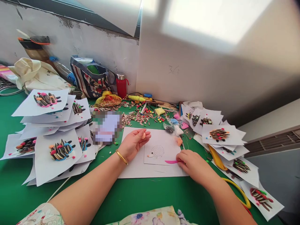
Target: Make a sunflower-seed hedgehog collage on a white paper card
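A small card with a printed hedgehog outline (157, 151) lies on a larger white sheet (131, 172); an orange dot marks the hedgehog's nose. Left of the card, my left hand (134, 143) is turned palm up, fingers curled, with a small peach lump of modelling clay (143, 135) at the thumb. My right hand (193, 164) rests at the card's lower right corner, its fingers closed round a pink plastic clay knife (171, 162). The blade lies flat over the card's bottom edge. Just above that hand is a piece of orange clay (179, 141).
Stacked cards with seed-covered hedgehogs stand left (58, 167) and right (220, 134). Loose sunflower seeds (131, 118) and clay bits spread behind the sheet, beside bagged clay (172, 126). A pixelated patch (107, 128), red flask (121, 87) and striped bag (90, 81) are farther left.
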A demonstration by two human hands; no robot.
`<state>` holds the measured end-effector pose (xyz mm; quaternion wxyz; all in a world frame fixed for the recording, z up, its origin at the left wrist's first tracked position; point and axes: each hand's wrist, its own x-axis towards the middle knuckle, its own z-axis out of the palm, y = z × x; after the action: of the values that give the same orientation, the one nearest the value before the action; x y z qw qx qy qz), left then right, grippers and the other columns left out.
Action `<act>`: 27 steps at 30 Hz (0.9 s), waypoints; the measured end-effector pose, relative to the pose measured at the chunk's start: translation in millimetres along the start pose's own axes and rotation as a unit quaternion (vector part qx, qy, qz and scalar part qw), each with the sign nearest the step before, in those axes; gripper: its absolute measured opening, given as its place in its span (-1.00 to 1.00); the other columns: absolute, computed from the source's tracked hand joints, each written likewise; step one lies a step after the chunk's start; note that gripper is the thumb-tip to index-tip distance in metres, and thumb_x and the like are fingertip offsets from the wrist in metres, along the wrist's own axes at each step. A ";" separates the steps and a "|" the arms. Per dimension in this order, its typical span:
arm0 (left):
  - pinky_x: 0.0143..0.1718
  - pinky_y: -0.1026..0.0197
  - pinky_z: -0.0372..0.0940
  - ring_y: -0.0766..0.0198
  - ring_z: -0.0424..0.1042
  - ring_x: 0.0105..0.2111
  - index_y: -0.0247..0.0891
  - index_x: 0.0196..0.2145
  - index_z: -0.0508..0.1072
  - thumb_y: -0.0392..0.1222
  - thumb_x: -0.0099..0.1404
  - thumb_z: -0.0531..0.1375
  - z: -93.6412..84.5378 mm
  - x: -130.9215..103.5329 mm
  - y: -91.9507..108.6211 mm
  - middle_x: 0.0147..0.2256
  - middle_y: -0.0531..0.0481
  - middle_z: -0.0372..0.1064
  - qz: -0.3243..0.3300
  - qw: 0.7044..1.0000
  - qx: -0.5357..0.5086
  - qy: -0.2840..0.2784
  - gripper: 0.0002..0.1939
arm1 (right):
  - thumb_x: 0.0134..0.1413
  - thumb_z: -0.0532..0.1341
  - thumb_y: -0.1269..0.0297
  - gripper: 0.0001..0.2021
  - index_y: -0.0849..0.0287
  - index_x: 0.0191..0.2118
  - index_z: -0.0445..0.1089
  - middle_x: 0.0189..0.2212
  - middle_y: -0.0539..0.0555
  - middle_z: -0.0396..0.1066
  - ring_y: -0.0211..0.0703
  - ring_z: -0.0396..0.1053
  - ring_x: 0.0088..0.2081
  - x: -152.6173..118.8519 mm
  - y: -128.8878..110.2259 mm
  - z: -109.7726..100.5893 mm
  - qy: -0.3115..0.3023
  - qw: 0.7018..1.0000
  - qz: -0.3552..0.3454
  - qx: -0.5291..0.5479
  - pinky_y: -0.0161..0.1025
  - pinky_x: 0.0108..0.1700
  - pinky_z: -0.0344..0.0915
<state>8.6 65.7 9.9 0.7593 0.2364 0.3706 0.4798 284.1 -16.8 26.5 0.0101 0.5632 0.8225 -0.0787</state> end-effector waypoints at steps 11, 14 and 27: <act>-0.02 0.12 0.39 0.28 0.55 -0.29 -0.33 -0.18 0.48 -0.07 0.24 0.32 5.8 -10.8 -4.5 -0.16 -0.19 0.53 0.010 0.999 0.023 -0.042 -0.71 | 0.17 0.20 0.26 -0.53 0.10 0.21 0.28 0.22 0.20 0.24 0.06 0.22 0.20 27.6 -33.2 15.3 0.035 0.996 -0.049 0.058 0.09 0.19 0.24; 0.07 0.06 0.34 0.21 0.54 -0.19 -0.34 -0.13 0.49 -0.02 0.29 0.27 7.7 -13.4 -4.9 -0.09 -0.24 0.50 0.005 0.998 0.014 -0.064 -0.67 | 0.15 0.22 0.27 -0.48 0.12 0.23 0.25 0.23 0.20 0.23 0.07 0.21 0.22 33.3 -38.9 17.9 0.035 0.996 -0.058 0.061 0.10 0.19 0.23; -0.13 0.07 0.38 0.07 0.54 -0.18 -0.27 0.22 0.20 -0.09 0.14 0.40 15.5 -28.2 -8.2 -0.31 -0.08 0.54 0.006 0.976 0.145 -0.165 -0.24 | 0.10 0.32 0.14 -0.52 0.05 0.14 0.32 0.05 0.21 0.31 0.11 0.28 0.07 57.9 -67.2 -4.2 0.271 0.948 -0.111 0.121 0.07 0.05 0.28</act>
<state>18.0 36.6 23.1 0.7643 0.4224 0.3049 0.3800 200.9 13.7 32.5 -0.2901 0.4651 0.8360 -0.0226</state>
